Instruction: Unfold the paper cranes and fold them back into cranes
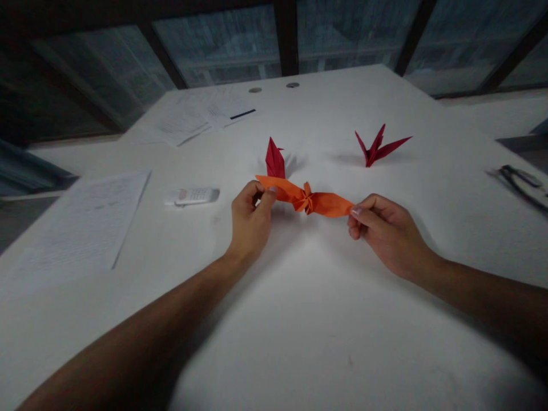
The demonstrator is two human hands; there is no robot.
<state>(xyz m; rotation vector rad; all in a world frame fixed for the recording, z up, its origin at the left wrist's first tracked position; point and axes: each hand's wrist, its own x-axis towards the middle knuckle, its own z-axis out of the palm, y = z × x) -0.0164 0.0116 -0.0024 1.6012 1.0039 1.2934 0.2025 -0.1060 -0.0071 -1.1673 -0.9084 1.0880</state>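
An orange folded-paper crane is stretched between my two hands, slightly above the white table. Its left wing is pinched between thumb and fingers of my left hand. At the other end, my right hand pinches the tip of the right wing. Small folded points bunch up at the middle. Just behind the left wing stands a red paper crane, its lower part partly hidden. Farther back on the right, another red paper crane rests on the table with its points spread upward.
A white remote control lies left of my left hand. Printed sheets cover the left side, with more papers and a dark pen behind. Dark-framed glasses sit at the right edge. Windows rise beyond the table.
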